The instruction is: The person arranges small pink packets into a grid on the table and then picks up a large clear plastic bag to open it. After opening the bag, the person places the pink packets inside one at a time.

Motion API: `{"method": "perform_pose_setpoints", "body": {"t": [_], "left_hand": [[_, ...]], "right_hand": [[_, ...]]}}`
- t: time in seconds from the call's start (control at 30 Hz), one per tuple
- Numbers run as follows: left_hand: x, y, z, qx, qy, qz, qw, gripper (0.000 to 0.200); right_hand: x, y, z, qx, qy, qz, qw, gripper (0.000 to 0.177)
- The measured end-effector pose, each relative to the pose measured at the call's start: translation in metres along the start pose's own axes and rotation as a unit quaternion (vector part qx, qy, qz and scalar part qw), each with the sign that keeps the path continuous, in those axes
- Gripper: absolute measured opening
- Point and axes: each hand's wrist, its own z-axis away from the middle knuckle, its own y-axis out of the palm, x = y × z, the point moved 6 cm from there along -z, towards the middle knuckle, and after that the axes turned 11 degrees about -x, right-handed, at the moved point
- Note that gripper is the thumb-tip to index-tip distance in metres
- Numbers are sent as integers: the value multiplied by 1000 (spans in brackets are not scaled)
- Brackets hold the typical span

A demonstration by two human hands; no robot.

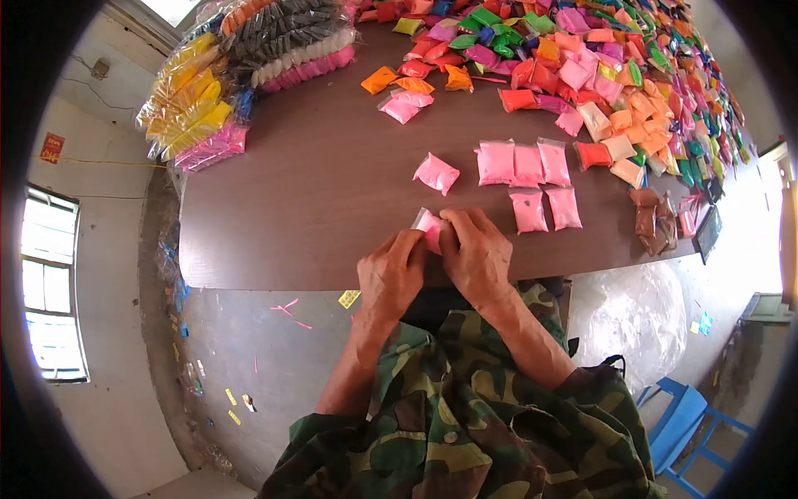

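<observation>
Between my two hands, at the front edge of the brown table [316,208], is a small clear packet filled with pink stuff [430,229]. My left hand [391,270] pinches its left side, and my right hand [478,249] grips its right side; the fingers cover most of its lower part. Just beyond lies another pink packet [436,174]. To the right, several pink packets [513,162] are set out in two rows, a back row and a front row [529,210].
A big heap of coloured packets [573,71] spreads over the back right. Bagged packets [274,50] are stacked at the back left. Brown packets [655,220] lie near the right edge. A blue stool [677,424] and clear plastic sheeting [628,320] are on the floor at right.
</observation>
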Motion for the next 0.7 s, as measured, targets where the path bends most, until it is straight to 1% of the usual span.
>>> {"method": "perform_pose_setpoints", "body": {"t": [0.03, 0.1, 0.13, 0.23, 0.33, 0.43, 0.47, 0.57, 0.67, 0.7], "left_hand": [[7, -1, -1, -17, 7, -25, 1000, 5], [26, -6, -9, -51, 21, -74, 996, 3], [36, -11, -14, -48, -22, -45, 998, 4], [30, -16, -18, -24, -60, 21, 998, 4], [7, -7, -7, 4, -7, 39, 999, 4], [14, -2, -2, -30, 16, -31, 999, 5], [20, -2, -5, -29, 18, -72, 997, 10], [35, -10, -17, -17, -43, -51, 998, 7], [20, -15, -10, -22, -22, 21, 999, 4], [15, -13, -5, -13, -13, 10, 1000, 4]], "right_hand": [[2, 0, 0, -3, -14, 1, 1000, 12], [3, -1, 0, -5, -11, 2, 1000, 8], [4, -2, -2, -7, -10, 2, 1000, 7], [7, -4, -3, -5, -3, 1, 1000, 7], [3, -2, -1, -7, -9, 0, 1000, 8], [3, -4, -1, -13, -3, -1, 1000, 8], [2, -5, -1, -18, -5, -1, 1000, 7], [3, -1, -3, -25, -10, -7, 1000, 7], [1, -1, 0, -15, 4, -2, 1000, 7], [1, -1, 0, -11, 6, -1, 1000, 7]]}}
